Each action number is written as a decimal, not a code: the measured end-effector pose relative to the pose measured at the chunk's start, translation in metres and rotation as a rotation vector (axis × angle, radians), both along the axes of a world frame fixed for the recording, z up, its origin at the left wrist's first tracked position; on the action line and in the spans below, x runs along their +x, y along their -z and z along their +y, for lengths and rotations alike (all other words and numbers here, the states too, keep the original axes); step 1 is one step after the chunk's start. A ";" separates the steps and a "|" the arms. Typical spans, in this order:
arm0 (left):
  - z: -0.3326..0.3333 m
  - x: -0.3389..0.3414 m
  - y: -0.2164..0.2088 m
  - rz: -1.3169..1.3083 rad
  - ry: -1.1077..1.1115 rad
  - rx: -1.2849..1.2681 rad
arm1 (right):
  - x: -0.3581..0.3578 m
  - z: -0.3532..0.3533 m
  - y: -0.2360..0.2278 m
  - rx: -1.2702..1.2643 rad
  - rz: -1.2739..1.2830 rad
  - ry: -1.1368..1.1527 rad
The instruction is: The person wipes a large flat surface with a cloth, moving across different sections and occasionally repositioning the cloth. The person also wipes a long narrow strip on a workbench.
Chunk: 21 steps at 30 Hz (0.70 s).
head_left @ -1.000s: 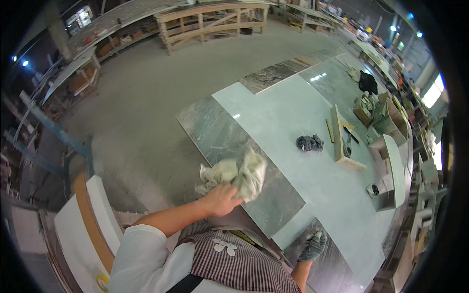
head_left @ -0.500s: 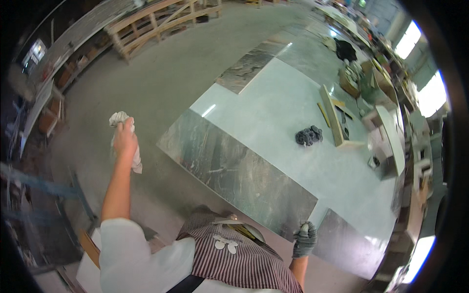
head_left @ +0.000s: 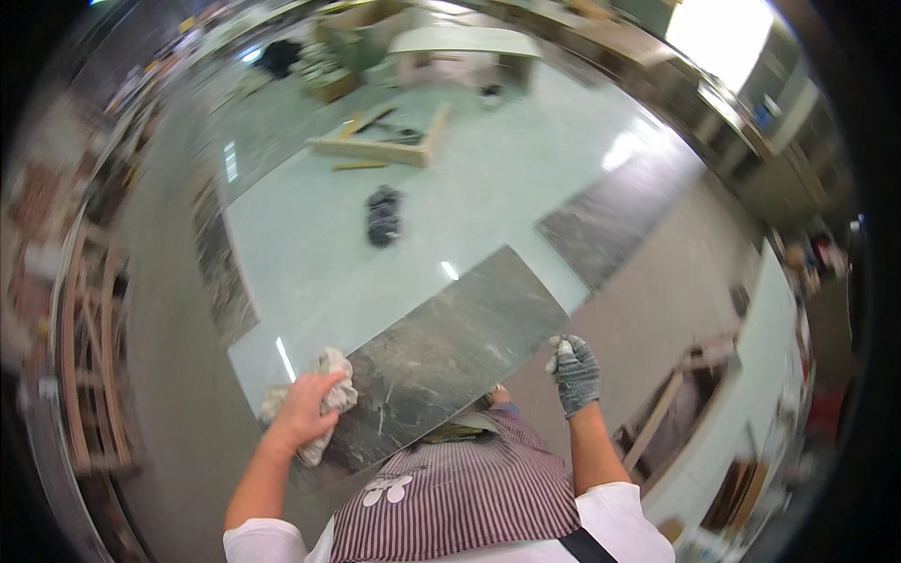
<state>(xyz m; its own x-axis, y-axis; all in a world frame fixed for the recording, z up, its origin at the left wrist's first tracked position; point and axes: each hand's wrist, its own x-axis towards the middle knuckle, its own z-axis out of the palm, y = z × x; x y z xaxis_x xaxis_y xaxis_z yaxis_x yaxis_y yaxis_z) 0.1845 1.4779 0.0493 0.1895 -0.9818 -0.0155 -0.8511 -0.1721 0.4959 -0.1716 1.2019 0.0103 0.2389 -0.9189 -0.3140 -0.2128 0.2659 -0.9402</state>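
Lower left of frame: left hand (head_left: 302,411) clenches cloth (head_left: 336,360), just come back to grey slab (head_left: 450,333), so wiping contact looks possible. Gloved right hand (head_left: 576,377) curled, grasp unclear.

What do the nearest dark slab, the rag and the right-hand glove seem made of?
Slab: probably stone or stone-look ceramic, polished; pale veins and a soft sheen show.
Rag: some cloth, matte; it bunches in limp folds, weave too blurred to tell.
Glove: apparently knitted fabric, matte; mottled grey and close-fitting.
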 end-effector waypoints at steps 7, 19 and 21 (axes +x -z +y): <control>-0.002 0.012 0.039 -0.080 0.215 -0.191 | -0.016 0.042 0.054 0.023 0.091 0.245; 0.008 0.027 0.054 -0.135 0.281 -0.241 | 0.011 -0.037 0.075 -0.009 0.396 0.201; 0.011 0.028 0.053 -0.134 0.271 -0.229 | 0.012 -0.036 0.064 -0.084 0.498 0.179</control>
<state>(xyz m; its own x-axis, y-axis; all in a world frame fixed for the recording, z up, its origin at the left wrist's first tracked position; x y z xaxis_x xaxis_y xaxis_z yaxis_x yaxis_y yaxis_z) 0.2129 1.4892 -0.0039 -0.0925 -0.9717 0.2174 -0.9106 0.1709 0.3764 -0.1601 1.1660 -0.0541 -0.0829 -0.9586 -0.2726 -0.5967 0.2668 -0.7568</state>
